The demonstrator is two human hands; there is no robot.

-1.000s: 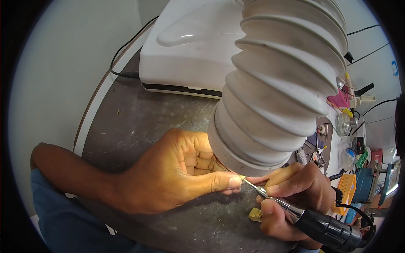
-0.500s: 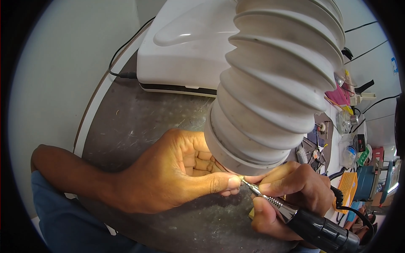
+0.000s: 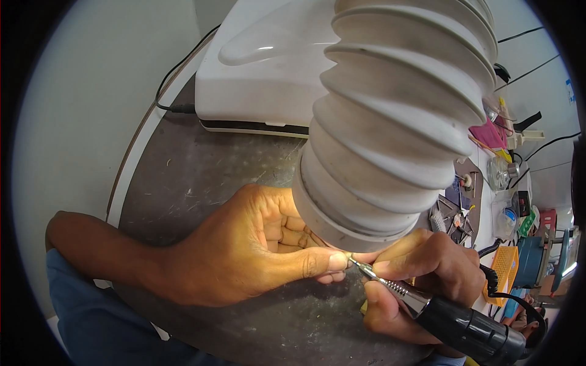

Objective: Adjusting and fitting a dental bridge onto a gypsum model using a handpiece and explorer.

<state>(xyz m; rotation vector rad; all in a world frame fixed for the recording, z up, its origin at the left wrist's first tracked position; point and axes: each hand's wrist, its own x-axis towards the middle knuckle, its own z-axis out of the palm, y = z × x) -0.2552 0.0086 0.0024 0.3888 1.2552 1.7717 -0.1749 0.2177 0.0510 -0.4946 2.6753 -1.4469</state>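
Note:
My left hand point(image 3: 262, 250) is closed, its thumb and fingers pinching something tiny that I cannot make out under the warm light. In my right hand point(image 3: 433, 262) is a rotary handpiece point(image 3: 470, 326) with a black body and a silver nose, held like a pen. The thin tip of the handpiece meets the end of my left thumb, where the small piece is pinched. Just above both hands hangs the mouth of a ribbed white hose point(image 3: 390, 116), which hides part of my left fingers.
A white machine housing point(image 3: 256, 91) with a black cable stands at the back on the dark worktop point(image 3: 183, 158). At the right lie several small tools point(image 3: 455, 216), a glass jar point(image 3: 499, 174), an orange basket point(image 3: 505, 271) and a coiled black cord point(image 3: 488, 280).
Almost nothing differs. The whole view has shifted very slightly, and the handpiece's body sits a touch farther right; both hands keep their hold.

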